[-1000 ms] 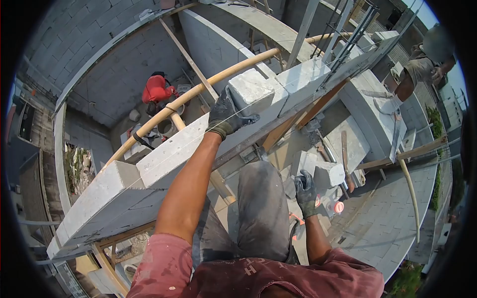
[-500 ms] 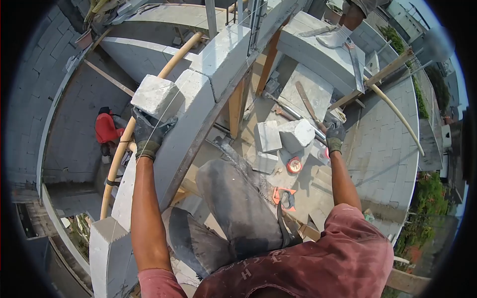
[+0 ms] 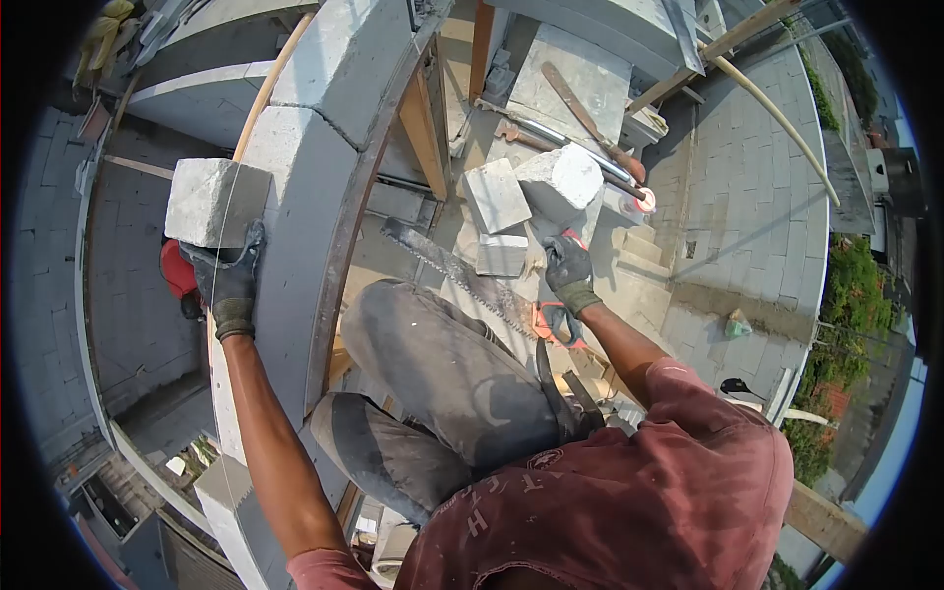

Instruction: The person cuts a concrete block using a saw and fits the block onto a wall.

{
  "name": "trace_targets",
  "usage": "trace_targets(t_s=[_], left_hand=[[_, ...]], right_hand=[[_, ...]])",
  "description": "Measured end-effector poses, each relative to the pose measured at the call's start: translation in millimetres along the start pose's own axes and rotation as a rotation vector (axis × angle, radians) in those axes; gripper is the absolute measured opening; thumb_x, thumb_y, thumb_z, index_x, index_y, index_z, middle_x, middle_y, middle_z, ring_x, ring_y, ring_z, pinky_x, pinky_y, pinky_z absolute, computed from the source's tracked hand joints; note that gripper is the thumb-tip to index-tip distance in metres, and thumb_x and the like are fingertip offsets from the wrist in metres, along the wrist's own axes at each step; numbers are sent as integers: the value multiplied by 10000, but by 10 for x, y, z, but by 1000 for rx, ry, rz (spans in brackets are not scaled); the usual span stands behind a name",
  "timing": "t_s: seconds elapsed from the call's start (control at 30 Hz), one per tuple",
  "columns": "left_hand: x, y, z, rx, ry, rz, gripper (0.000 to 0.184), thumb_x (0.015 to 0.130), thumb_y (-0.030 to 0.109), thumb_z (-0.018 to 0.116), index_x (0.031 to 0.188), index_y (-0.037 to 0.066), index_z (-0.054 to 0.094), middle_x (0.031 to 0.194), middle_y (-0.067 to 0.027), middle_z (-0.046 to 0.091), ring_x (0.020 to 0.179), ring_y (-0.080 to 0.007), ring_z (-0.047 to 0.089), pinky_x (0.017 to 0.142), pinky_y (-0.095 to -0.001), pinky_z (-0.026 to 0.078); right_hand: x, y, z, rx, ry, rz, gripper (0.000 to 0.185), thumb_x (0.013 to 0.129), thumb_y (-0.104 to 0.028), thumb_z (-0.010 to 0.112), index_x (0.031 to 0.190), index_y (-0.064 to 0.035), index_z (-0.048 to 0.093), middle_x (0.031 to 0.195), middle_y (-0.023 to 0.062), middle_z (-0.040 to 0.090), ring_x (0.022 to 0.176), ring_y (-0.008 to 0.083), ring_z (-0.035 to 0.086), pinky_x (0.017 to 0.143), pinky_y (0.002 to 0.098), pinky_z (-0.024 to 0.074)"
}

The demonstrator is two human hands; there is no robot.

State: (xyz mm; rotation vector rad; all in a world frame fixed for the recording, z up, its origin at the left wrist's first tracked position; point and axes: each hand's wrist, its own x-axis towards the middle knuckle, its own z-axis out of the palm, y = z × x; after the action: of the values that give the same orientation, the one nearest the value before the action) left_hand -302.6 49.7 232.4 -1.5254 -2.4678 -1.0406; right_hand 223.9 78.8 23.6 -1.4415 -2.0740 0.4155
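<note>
My left hand [image 3: 224, 280], in a dark glove, grips the near side of a white aerated concrete block [image 3: 202, 202] at the wall's outer edge. How much of the block rests on the wall is hidden. My right hand [image 3: 569, 265], also gloved, closes on a red tape measure [image 3: 572, 236], mostly covered by its fingers. Close to that hand are two more white blocks, one squarish [image 3: 496, 195] and one larger [image 3: 560, 182], plus a small block piece [image 3: 501, 255]. A handsaw [image 3: 472, 280] with an orange-and-black handle lies just below it.
The curved block wall [image 3: 305, 211] runs along my left, with a drop beyond it where a person in red [image 3: 179, 267] is below. A thin string crosses the wall. A machete [image 3: 590, 118], a hammer [image 3: 526, 136] and timber props [image 3: 423, 138] are ahead.
My right hand has left the machete handle and come nearer to me, onto the tape measure. My left hand stays on the block. The view has tilted down and turned.
</note>
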Motion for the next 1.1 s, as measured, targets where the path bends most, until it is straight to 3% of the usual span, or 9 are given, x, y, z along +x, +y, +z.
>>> trace_targets(t_s=[0.07, 0.17, 0.3, 0.43, 0.77, 0.9, 0.97, 1.03, 1.1], left_hand=[[8, -26, 25, 12, 10, 11, 1013, 756, 416, 902, 1460, -73, 363, 1399, -278, 517, 1264, -394, 535, 1073, -458, 431], [-10, 36, -26, 5, -19, -10, 1005, 759, 416, 899, 1460, -68, 365, 1399, -273, 520, 1267, -395, 537, 1071, -462, 434], [-5, 76, -21, -20, -28, -66, 1026, 748, 430, 896, 1465, -64, 354, 1389, -276, 529, 1256, -403, 547, 1069, -461, 437], [-33, 141, -33, 27, 28, -23, 1079, 711, 467, 909, 1459, -69, 345, 1370, -277, 540, 1213, -414, 578, 1034, -455, 463], [16, 211, -89, -105, 3, -46, 1034, 685, 480, 903, 1422, -23, 382, 1323, -255, 602, 1192, -392, 627, 1002, -436, 506], [0, 330, -151, -96, -3, -108, 999, 687, 475, 904, 1394, -19, 400, 1280, -244, 616, 1159, -398, 638, 983, -442, 518], [8, 314, -146, -73, 2, -87, 994, 688, 474, 903, 1390, -21, 402, 1278, -246, 616, 1161, -397, 637, 984, -442, 517], [7, 298, -146, -48, -1, -66, 988, 689, 472, 903, 1385, -22, 404, 1276, -248, 616, 1162, -397, 636, 985, -442, 516], [11, 306, -155, -76, -59, -133, 1003, 690, 475, 900, 1396, -29, 396, 1323, -256, 588, 1200, -394, 617, 1014, -441, 501]], right_hand=[[-192, 268, 250, -115, -136, 207, 213, 871, -95, 613, 1053, -107, 721, 1013, 134, 731, 938, 356, 698, 849, 444, 555], [-18, 522, 705, -291, -106, 101, 176, 880, -154, 604, 999, -81, 711, 974, 151, 724, 905, 341, 699, 803, 466, 558], [282, 580, 967, -458, -331, 237, 193, 902, -174, 563, 875, -90, 734, 872, 171, 732, 796, 360, 717, 700, 484, 563], [343, 529, 961, -488, -320, 202, 249, 911, -215, 542, 868, -92, 754, 890, 176, 736, 832, 383, 721, 721, 499, 566], [448, 251, 512, -467, -519, 214, 238, 805, -168, 620, 928, -6, 743, 965, 267, 730, 905, 419, 725, 814, 486, 581], [337, 375, 198, -555, -502, 100, 264, 817, -205, 665, 988, -9, 714, 941, 205, 738, 898, 401, 717, 828, 472, 571], [408, -91, -162, -601, -425, 106, 233, 817, -179, 698, 990, -23, 709, 884, 159, 729, 858, 357, 714, 800, 451, 569], [528, -629, -528, -135, -316, 292, 281, 815, -152, 733, 1073, -42, 721, 825, 127, 708, 818, 320, 702, 764, 427, 561], [613, -957, -574, 165, -450, 357, 309, 855, -45, 709, 1162, -56, 728, 822, 82, 712, 712, 191, 675, 651, 348, 544]])
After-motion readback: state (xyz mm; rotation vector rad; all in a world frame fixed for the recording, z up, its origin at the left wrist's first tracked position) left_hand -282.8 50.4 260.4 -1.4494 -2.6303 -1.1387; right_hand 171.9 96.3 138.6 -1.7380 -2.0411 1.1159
